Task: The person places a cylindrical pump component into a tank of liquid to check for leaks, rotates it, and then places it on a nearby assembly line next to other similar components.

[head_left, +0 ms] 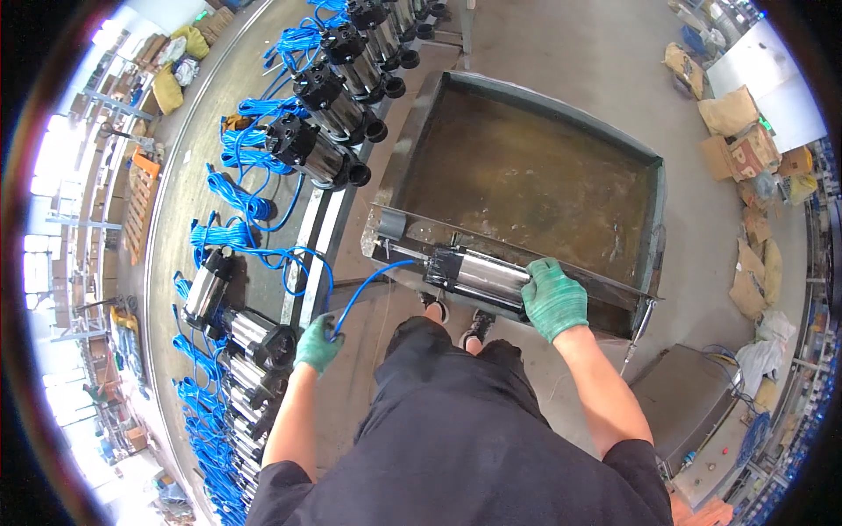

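Observation:
A steel and black submersible pump (pixel 488 274) lies on its side along the near edge of a metal water tank (pixel 660 197). My right hand (pixel 555 300), in a green knitted glove, grips the pump's right end, its fingers bent over the casing. From the pump's left end a blue cable (pixel 364 287) bows down to my left hand (pixel 320 344). That hand, gloved the same way, is closed on the cable beside the bench edge. Beyond the left hand, the cable runs up toward blue coils (pixel 230 235) on the bench.
Several upright pumps (pixel 317 151) with blue cable coils line the bench (pixel 180 197) on my left; more lie in a row nearer me. Murky water fills the tank. A grey cylinder (pixel 392 224) sits at its left corner. Cartons and sacks (pixel 741 149) stand at the far right.

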Motion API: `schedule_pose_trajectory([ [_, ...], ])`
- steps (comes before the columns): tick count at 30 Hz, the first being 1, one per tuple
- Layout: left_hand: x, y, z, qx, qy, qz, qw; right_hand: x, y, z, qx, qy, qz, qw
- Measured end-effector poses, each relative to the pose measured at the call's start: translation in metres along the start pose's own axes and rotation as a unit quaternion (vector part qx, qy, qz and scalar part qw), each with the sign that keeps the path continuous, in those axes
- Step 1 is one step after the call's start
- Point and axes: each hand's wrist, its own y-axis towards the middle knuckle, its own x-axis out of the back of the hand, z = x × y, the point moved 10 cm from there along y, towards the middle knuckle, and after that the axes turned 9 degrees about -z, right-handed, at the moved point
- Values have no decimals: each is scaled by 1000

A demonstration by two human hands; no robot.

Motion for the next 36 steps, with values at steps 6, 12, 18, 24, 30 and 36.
schedule_pose_trajectory([
  [6,4,58,-101,-114,-250,-64,959,-3,-3,6,3,1,-1,1000],
  [12,-16,122,-200,-152,-168,149,963,-3,-7,3,-13,-22,11,1000],
  [18,-40,141,-208,-69,-222,251,940,5,-8,-1,-48,-14,29,998],
  [24,-44,145,-194,-84,-234,219,944,14,-9,10,-46,7,7,999],
  [30,1,109,-227,-509,-78,81,854,13,-10,11,-64,5,10,998],
  [36,-90,175,-150,48,-254,274,927,7,-7,15,-53,-6,20,998],
])
